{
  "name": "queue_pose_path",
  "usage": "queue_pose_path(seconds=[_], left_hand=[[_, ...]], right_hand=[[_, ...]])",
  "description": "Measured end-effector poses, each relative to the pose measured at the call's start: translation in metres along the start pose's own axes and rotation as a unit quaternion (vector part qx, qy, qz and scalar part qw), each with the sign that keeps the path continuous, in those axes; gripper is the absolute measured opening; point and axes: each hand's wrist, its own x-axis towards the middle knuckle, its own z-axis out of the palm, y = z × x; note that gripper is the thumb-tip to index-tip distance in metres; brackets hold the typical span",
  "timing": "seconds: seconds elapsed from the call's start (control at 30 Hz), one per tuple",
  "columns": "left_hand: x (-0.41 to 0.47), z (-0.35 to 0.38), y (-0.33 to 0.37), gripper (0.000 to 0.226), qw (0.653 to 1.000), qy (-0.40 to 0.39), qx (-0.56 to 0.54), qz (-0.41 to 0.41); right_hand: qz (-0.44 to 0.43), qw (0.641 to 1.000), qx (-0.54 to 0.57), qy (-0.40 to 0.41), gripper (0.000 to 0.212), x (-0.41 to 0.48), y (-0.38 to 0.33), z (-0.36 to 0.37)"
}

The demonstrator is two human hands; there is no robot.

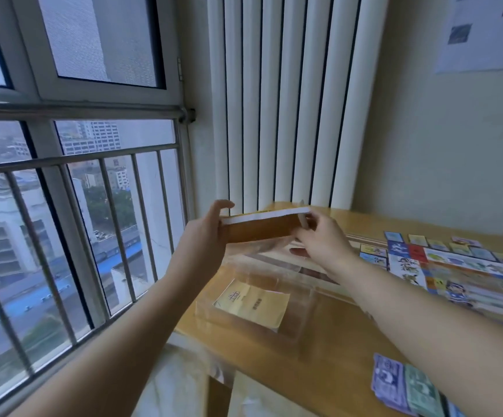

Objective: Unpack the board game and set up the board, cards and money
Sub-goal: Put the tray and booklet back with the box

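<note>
Both hands hold a thin stack of paper notes up in the air over the far left part of a wooden table (319,335), in front of a white ribbed radiator. Left hand (211,233) cups the left end of the stack (262,225), thumb on top and fingers closed around its edge; right hand (319,236) pinches the right end, fingers curled shut on it. The stack looks like game money, seen edge-on with a white top sheet and a yellow-brown side. It is probably light, floppy and prone to fanning or sliding apart, so gripping both short ends, as now, seems the safest hold. Below the hands a clear plastic tray (301,314) rests on the table with a yellow booklet (253,302) inside. To the right, the colourful game board (467,275) lies flat, with small cards (437,242) set in a row along its far edge. Near the right, at the table's front, blue and green notes (406,386) lie in a loose pile, well apart from the held stack.
</note>
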Motion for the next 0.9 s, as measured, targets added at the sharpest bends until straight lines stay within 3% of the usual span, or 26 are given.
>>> queue_pose_path(seconds=[0.23,0.33,0.43,0.57,0.67,0.77,0.83,0.9], left_hand=[[-0.007,0.011,-0.027,0.034,0.979,0.076,-0.013,0.187],[-0.010,0.014,-0.028,0.024,0.963,0.034,0.063,0.260],[-0.012,0.015,-0.026,0.019,0.964,0.004,0.075,0.257],[-0.010,0.014,-0.019,0.008,0.967,0.044,0.039,0.246],[-0.012,0.015,-0.018,0.030,0.965,0.028,0.051,0.254],[-0.012,0.020,-0.021,0.017,0.966,0.018,0.052,0.254],[-0.011,0.024,-0.023,0.022,0.973,0.017,0.041,0.229],[-0.011,0.025,-0.025,0.030,0.978,0.019,0.026,0.204]], right_hand=[[0.125,0.967,0.220,-0.019,0.022,0.006,0.014,-0.004],[0.163,0.953,0.256,0.006,0.017,0.009,0.019,-0.002],[0.185,0.940,0.285,0.026,0.013,0.010,0.022,-0.003],[0.211,0.933,0.290,0.024,0.013,0.012,0.028,-0.004],[0.239,0.920,0.308,0.035,0.016,0.015,0.031,-0.004],[0.250,0.909,0.331,0.047,0.024,0.017,0.031,-0.003],[0.249,0.913,0.320,0.045,0.022,0.016,0.032,-0.003],[0.247,0.931,0.268,0.025,0.033,0.012,0.034,-0.006]])
